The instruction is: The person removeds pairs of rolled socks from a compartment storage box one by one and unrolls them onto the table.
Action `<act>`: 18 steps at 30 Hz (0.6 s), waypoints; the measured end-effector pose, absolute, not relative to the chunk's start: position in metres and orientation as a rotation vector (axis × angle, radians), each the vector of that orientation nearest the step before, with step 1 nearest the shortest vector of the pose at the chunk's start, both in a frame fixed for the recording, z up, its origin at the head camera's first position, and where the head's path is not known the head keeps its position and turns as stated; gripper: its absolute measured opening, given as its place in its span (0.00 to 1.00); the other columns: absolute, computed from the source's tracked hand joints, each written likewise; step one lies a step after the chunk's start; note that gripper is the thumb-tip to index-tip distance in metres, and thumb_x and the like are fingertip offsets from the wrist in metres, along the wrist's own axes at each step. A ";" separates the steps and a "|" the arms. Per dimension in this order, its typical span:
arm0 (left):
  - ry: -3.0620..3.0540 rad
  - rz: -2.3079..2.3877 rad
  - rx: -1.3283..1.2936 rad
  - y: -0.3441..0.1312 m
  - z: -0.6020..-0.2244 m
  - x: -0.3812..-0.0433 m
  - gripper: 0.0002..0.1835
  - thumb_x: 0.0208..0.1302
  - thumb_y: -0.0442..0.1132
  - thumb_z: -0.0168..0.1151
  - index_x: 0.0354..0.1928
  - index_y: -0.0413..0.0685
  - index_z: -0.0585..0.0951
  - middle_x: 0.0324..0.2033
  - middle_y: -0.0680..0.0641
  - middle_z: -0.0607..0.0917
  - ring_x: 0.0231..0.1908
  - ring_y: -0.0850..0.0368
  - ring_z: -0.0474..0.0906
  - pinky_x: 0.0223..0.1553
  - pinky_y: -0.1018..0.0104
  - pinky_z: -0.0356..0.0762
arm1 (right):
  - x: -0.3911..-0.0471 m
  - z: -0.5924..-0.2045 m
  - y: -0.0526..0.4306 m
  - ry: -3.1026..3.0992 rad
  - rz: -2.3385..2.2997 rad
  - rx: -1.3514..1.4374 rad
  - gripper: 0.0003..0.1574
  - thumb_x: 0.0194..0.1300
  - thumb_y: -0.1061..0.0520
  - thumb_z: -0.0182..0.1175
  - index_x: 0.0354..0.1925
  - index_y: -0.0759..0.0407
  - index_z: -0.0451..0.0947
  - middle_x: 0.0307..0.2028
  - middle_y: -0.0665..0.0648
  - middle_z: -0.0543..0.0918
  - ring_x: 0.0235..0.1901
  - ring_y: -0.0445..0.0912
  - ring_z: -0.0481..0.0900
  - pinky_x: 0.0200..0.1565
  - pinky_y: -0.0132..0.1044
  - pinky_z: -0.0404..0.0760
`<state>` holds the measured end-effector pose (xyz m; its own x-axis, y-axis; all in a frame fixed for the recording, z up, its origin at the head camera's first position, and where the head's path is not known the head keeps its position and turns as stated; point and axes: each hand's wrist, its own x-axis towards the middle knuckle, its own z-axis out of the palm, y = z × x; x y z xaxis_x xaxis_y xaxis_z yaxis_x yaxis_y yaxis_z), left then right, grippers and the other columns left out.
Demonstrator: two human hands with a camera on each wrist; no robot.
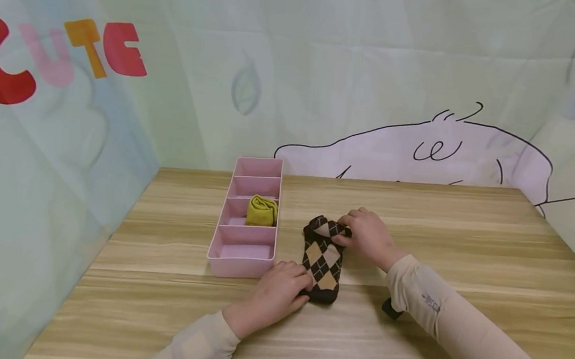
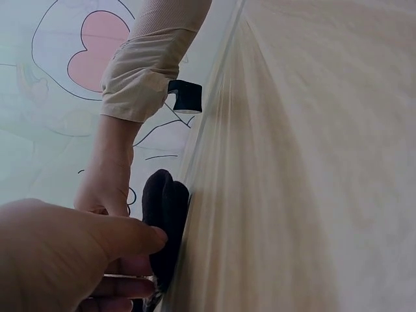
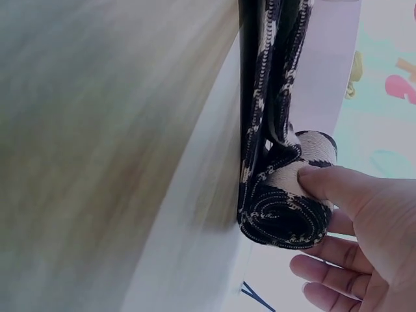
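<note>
A pair of black argyle socks (image 1: pixel 322 262) with tan and pale diamonds lies lengthwise on the table, its far end wound into a roll (image 3: pixel 286 218). My right hand (image 1: pixel 371 238) grips that roll from the right, thumb on top and fingers behind it. At the near end, my left hand (image 1: pixel 277 292) holds the socks' left edge. The left wrist view shows the thumb against the dark toes (image 2: pixel 166 221), with the other fingers partly hidden behind. Just left of the socks stands a pink divided box (image 1: pixel 241 266). A rolled mustard-yellow sock (image 1: pixel 262 211) sits in one of its compartments.
The wood-grain table (image 1: pixel 490 265) extends to both sides and ends at a printed cloth backdrop (image 1: pixel 327 80). Dark wrist-worn devices show at the right sleeve (image 1: pixel 440 307) and the left sleeve (image 1: pixel 201 346).
</note>
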<state>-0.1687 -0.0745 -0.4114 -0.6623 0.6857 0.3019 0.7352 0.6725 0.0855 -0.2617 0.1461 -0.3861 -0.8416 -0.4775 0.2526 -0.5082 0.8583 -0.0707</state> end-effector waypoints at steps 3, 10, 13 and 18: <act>-2.657 -0.292 -1.141 -0.074 -0.411 -0.168 0.06 0.55 0.44 0.68 0.32 0.54 0.81 0.32 0.56 0.82 0.37 0.59 0.77 0.45 0.66 0.74 | -0.263 -0.385 0.146 -2.804 0.208 0.746 0.26 0.56 0.45 0.68 0.47 0.60 0.81 0.42 0.59 0.86 0.42 0.53 0.80 0.47 0.48 0.79; -2.655 -0.301 -1.144 -0.074 -0.412 -0.168 0.06 0.55 0.44 0.68 0.32 0.53 0.81 0.32 0.55 0.82 0.37 0.59 0.76 0.45 0.65 0.74 | -0.266 -0.385 0.146 -2.799 0.300 0.734 0.22 0.57 0.49 0.68 0.45 0.59 0.76 0.37 0.57 0.85 0.36 0.50 0.78 0.41 0.46 0.78; -2.649 -0.300 -1.145 -0.074 -0.412 -0.168 0.06 0.56 0.44 0.68 0.33 0.53 0.81 0.33 0.55 0.82 0.37 0.59 0.76 0.44 0.66 0.74 | -0.267 -0.386 0.147 -2.783 0.330 0.739 0.20 0.57 0.51 0.69 0.42 0.59 0.75 0.34 0.56 0.84 0.33 0.49 0.76 0.38 0.44 0.77; -2.659 -0.296 -1.136 -0.074 -0.412 -0.168 0.06 0.56 0.44 0.68 0.33 0.54 0.81 0.33 0.55 0.82 0.38 0.59 0.76 0.45 0.66 0.74 | -0.271 -0.387 0.147 -2.775 0.330 0.744 0.18 0.57 0.52 0.68 0.41 0.59 0.75 0.34 0.57 0.84 0.34 0.50 0.77 0.39 0.44 0.78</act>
